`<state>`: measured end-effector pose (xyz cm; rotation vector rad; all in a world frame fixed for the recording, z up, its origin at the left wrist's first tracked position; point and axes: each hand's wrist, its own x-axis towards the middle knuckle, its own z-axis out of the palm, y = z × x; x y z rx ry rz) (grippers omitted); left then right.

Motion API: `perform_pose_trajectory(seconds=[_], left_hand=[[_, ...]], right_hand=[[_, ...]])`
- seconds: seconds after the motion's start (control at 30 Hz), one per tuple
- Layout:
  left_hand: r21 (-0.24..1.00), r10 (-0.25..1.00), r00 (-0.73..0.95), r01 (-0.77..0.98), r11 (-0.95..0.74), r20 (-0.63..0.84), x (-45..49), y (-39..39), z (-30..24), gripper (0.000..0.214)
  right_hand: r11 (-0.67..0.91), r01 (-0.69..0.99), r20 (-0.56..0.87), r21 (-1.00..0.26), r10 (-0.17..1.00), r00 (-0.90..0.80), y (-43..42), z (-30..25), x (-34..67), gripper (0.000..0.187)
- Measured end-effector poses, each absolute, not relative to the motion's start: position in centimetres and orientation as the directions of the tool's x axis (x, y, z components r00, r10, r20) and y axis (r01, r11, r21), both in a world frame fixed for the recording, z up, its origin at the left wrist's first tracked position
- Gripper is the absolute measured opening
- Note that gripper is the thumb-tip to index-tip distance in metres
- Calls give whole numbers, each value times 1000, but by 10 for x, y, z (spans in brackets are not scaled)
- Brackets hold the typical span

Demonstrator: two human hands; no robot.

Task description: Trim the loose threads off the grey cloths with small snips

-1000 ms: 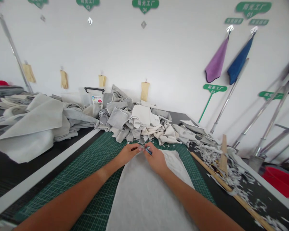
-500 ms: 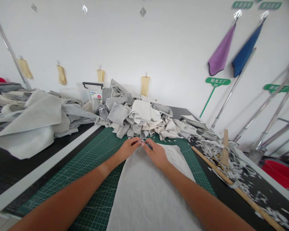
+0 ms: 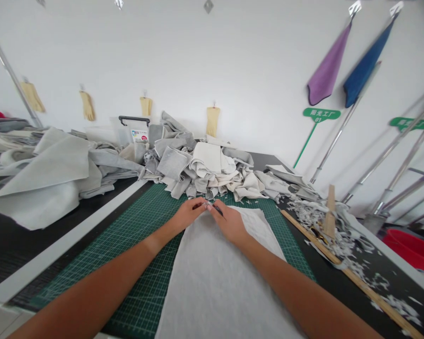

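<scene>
A long light-grey cloth lies over the green cutting mat and reaches toward me. My left hand is closed in a pinch at the cloth's far edge, its fingertips meeting those of my other hand. My right hand is closed as well, around a small dark tool that shows only in part between thumb and fingers. Its kind is hidden by the grip. Both forearms stretch forward above the cloth and mat.
Beyond my hands rises a heap of grey cloth pieces. More cloths are piled at left. On the right lie a wooden strip, a shorter wooden piece and shredded scraps. A red basin stands beyond the table edge.
The view has tilted down slightly. Both hands stay together at the cloth's far edge, and less of the dark tool shows in my right hand.
</scene>
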<state>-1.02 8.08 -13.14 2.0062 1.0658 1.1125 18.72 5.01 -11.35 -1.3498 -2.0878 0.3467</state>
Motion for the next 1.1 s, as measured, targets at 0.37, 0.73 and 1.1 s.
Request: perform_pose_trajectory(seconds=[0.37,0.73,1.1], left_hand=[[818,867,322,322,-477,380,-10,82,-134,34],[833,882,317,328,-446,348,-12,82,-135,35],[840,872,330,289,-459,362,-9,76,-128,34]], right_hand=[[456,725,347,-516,885,-309,51,-114,188,40],[461,694,344,-553,885,-313,52,-114,189,37],[495,607,387,-621,868,-312,54,-117,189,40]])
